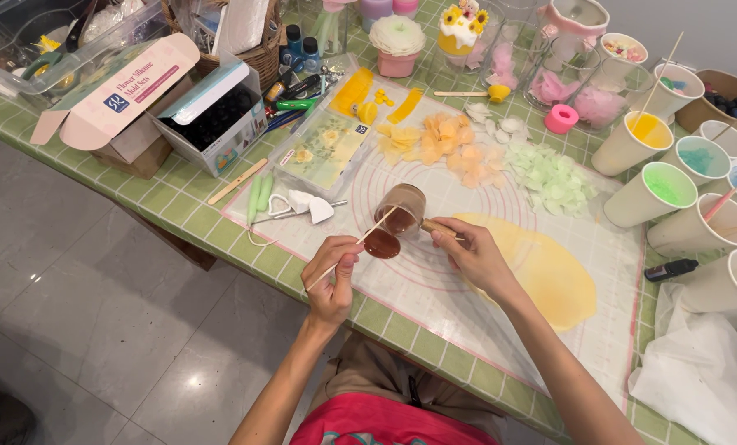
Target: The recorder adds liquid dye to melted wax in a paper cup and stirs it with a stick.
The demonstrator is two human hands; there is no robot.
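My right hand [473, 255] grips the wooden handle of a small pouring cup [401, 210] tipped over the translucent silicone mat [500, 321]. Brown liquid wax lies in a small round puddle [382, 244] on the mat just below the cup's lip. My left hand [333, 280] pinches a thin wooden stick [360, 241] whose far tip reaches into the cup's mouth. A wide flat yellow wax sheet [542, 268] spreads on the mat to the right of my right hand.
Orange [443, 144] and pale green wax petals [550, 175] lie at the mat's far side. Paper cups of coloured wax [657, 194] stand at right, one with a stick. Cardboard boxes [121, 103], a clear mould tray [323, 148], jars and white cloth [702, 375] crowd the green checked table.
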